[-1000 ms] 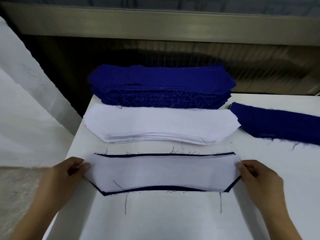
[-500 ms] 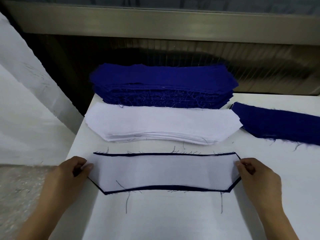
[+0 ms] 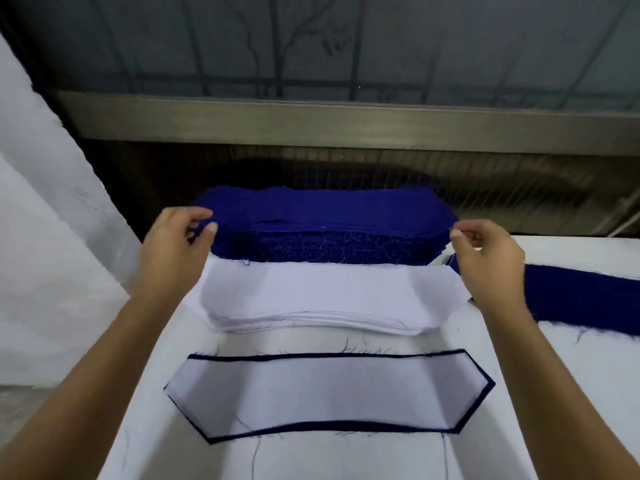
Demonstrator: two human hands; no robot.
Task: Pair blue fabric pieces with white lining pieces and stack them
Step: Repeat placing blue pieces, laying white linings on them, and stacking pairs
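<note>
The step in hand looks to be lifting one piece off the blue stack (image 3: 325, 226). To do it well, peel only the top blue piece (image 3: 311, 209), raise both ends evenly, and shake loose any layer that clings by its frayed threads. The stack is thick, deep blue, long with tapered ends, and its front edge is fuzzy with threads.

The left hand (image 3: 176, 244) pinches the top piece at the stack's left end. The right hand (image 3: 488, 258) is curled at the right end, thumb near forefinger; I cannot tell whether it has cloth.

The white lining stack (image 3: 329, 296) touches the blue stack's near edge. The finished pair (image 3: 329, 393) lies nearer the person, beyond the linings. A loose blue piece (image 3: 581, 299) lies to the stack's right on the table (image 3: 571, 393).
</note>
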